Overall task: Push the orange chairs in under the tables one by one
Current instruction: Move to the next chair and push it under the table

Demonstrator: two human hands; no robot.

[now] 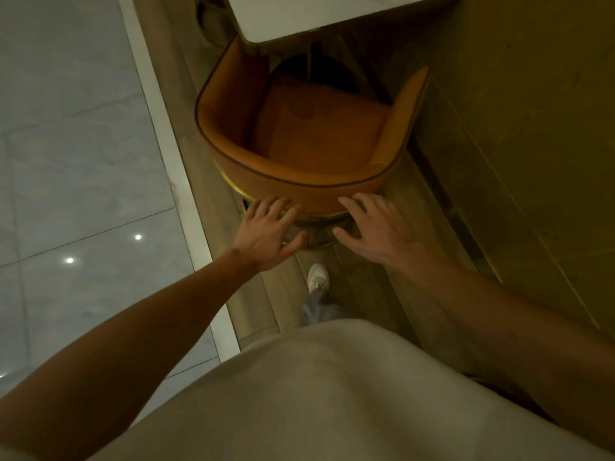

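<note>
Both hands lie flat with fingers spread on the curved back of the orange chair (pixel 299 141), the left hand (pixel 271 232) beside the right hand (pixel 369 227). The chair's front edge sits just under the white table (pixel 299 21) (its seat mostly exposed).

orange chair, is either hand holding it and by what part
Neither holds it. The left hand and right hand are open, fingers spread, at the outer back of the orange chair.
</note>
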